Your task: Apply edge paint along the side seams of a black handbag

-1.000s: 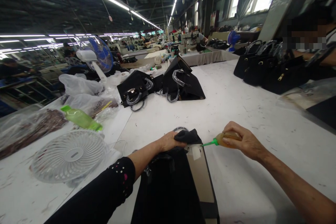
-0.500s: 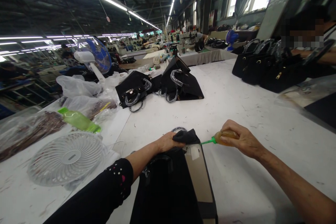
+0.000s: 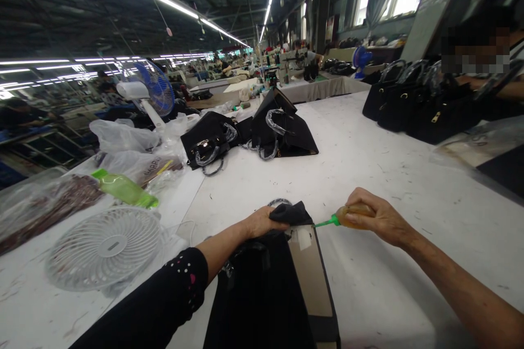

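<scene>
A black handbag [image 3: 262, 294] lies in front of me on the white table [image 3: 380, 174], its brown card insert [image 3: 313, 278] showing along the right side. My left hand [image 3: 262, 222] is closed on a folded black flap [image 3: 291, 212] at the bag's far end. My right hand [image 3: 374, 217] grips a small amber glue bottle [image 3: 347, 217]. Its green nozzle [image 3: 325, 223] points left and touches the flap's edge.
A white fan [image 3: 106, 248] lies at the left with a green bottle [image 3: 123, 188] and plastic bags [image 3: 123, 136] behind it. Two black handbags [image 3: 249, 136] sit mid-table, with a blue fan [image 3: 158, 87] beyond. More black bags [image 3: 421, 101] line the right, where another person sits.
</scene>
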`<state>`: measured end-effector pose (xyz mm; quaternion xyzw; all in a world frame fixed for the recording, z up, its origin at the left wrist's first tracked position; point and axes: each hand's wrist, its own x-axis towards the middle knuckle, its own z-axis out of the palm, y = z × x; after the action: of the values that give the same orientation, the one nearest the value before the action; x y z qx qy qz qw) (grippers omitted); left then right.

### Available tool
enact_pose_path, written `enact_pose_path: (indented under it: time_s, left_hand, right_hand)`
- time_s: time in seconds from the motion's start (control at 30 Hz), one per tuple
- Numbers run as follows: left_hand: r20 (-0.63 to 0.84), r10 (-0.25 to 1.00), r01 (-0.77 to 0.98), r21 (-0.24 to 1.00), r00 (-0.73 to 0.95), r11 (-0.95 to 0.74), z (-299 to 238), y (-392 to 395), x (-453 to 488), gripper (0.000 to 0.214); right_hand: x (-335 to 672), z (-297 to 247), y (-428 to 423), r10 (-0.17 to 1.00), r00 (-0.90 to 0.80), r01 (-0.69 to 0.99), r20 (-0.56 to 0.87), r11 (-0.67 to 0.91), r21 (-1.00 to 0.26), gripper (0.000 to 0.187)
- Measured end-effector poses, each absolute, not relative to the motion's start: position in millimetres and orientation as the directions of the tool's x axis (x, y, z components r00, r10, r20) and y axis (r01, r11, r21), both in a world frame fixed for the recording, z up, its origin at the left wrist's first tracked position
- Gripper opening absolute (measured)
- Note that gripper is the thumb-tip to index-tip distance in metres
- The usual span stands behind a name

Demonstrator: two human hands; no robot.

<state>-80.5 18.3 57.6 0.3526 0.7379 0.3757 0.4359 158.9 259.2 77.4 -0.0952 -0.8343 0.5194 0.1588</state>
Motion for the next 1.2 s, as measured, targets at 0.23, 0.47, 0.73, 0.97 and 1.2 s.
enact_pose_path:
  time_s: [0.23, 0.47, 0.73, 0.97, 1.2]
  left_hand:
    - [-0.387, 0.848, 0.190, 0.860, -0.361, 0.474, 59, 20, -80, 0.035]
    - [-0.397, 0.849, 0.226, 0.844, -0.348, 0.487, 57, 22, -79, 0.039]
    - [-0.404, 0.844, 0.207, 0.846, -0.353, 0.491, 58, 21, -78, 0.038]
    - [-0.396, 0.849, 0.190, 0.858, -0.349, 0.478, 59, 22, -77, 0.040]
    - [-0.394, 0.849, 0.190, 0.858, -0.352, 0.477, 60, 22, -77, 0.036]
  right_hand:
    - [173, 73, 257, 0.295, -0.945, -0.016, 0.142, 0.391, -0.920, 0.026]
    - [179, 70, 252, 0.292, -0.946, -0.019, 0.144, 0.391, -0.920, 0.025]
    - [181, 56, 254, 0.303, -0.938, -0.045, 0.168, 0.375, -0.926, 0.023]
    - [185, 52, 255, 0.339, -0.923, -0.052, 0.184, 0.363, -0.930, 0.019]
    - [181, 53, 250, 0.311, -0.932, -0.057, 0.184, 0.376, -0.925, 0.019]
